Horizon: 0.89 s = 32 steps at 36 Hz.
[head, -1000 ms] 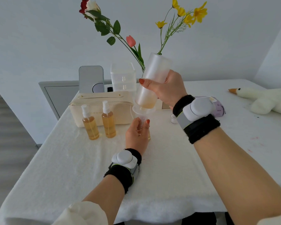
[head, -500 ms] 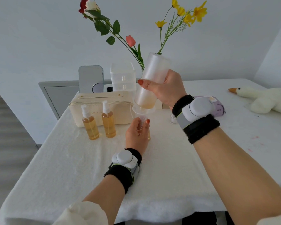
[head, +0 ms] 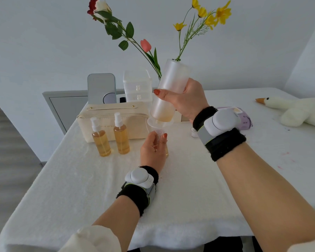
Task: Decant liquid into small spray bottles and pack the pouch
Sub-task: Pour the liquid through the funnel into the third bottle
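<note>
The frosted bottle tips into the funnel, the right hand fingers curled round it. The left hand grips the small bottle beneath.

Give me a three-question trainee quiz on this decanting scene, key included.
1. True or false: the right hand grips the frosted bottle tilted over the funnel.
2. How many filled spray bottles stand before the pouch? A one, B two, C four.
3. Which hand holds the small bottle under the funnel?
Key: 1 true; 2 B; 3 the left hand.
</note>
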{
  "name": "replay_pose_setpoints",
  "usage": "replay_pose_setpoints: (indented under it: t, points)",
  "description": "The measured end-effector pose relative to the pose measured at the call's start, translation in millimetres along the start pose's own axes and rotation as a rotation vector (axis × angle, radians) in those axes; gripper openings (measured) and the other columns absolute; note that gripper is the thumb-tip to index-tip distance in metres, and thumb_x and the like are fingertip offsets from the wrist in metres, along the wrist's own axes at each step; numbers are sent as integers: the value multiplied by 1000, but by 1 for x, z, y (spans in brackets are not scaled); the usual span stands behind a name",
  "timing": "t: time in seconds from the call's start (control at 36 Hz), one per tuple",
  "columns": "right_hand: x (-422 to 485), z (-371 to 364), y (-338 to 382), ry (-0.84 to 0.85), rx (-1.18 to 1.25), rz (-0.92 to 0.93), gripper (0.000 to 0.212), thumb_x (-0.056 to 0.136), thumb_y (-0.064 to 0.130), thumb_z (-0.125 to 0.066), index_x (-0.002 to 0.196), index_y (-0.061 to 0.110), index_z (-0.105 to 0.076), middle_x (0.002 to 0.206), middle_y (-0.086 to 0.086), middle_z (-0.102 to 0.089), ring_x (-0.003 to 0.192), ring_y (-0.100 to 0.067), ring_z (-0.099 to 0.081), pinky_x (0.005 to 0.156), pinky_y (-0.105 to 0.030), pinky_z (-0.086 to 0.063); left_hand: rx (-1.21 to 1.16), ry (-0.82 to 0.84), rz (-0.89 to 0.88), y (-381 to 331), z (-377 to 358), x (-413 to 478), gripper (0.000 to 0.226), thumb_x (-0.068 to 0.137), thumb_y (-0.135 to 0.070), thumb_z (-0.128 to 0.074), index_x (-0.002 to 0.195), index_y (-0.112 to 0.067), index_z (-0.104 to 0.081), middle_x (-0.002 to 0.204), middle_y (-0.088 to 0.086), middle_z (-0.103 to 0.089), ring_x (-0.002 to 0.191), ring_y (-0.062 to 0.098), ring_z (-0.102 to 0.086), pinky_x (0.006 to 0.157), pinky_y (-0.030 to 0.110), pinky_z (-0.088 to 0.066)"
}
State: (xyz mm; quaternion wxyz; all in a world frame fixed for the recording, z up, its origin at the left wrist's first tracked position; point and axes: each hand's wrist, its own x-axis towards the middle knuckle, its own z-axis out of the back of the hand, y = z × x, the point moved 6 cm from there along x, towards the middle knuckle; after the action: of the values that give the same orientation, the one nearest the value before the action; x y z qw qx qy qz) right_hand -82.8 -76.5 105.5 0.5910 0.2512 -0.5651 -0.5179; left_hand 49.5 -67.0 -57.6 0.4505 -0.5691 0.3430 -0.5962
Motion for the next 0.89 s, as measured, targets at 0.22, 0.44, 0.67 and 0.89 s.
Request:
replay_pose_setpoints:
  t: [0.22, 0.44, 0.67, 0.89]
  points:
    - [-1, 1, 2, -6, 1, 9, 33, 70, 39, -92, 83, 18, -71, 72, 10, -74, 71, -5, -72, 59, -20, -54, 18, -5, -1, 1, -1, 1, 47, 94, -53, -54, 82, -8, -48, 89, 26, -62, 85, 39, -61, 80, 58, -52]
    - [-1, 2, 3, -11, 1, 17, 32, 70, 38, -92, 85, 17, -72, 73, 11, -74, 72, -4, -72, 62, -22, -57, 23, -3, -3, 2, -2, 2, 46, 95, -51, -55, 80, -9, -45, 87, 26, -61, 83, 42, -58, 77, 56, -52]
    - [0, 1, 3, -2, 7, 8, 33, 70, 38, -92, 86, 15, -73, 74, 8, -75, 72, -6, -72, 59, -23, -55, 17, 1, 3, 2, -1, 1, 43, 96, -48, -56, 80, -10, -45, 87, 27, -61, 84, 41, -59, 78, 58, -53]
    - [-1, 3, 2, -31, 1, -7, 40, 70, 39, -91, 92, 11, -73, 80, 4, -76, 75, -8, -73, 64, -27, -58, 32, 0, -8, 0, 0, 1, 44, 93, -57, -53, 78, -16, -44, 87, 25, -61, 84, 41, -59, 78, 58, -52]
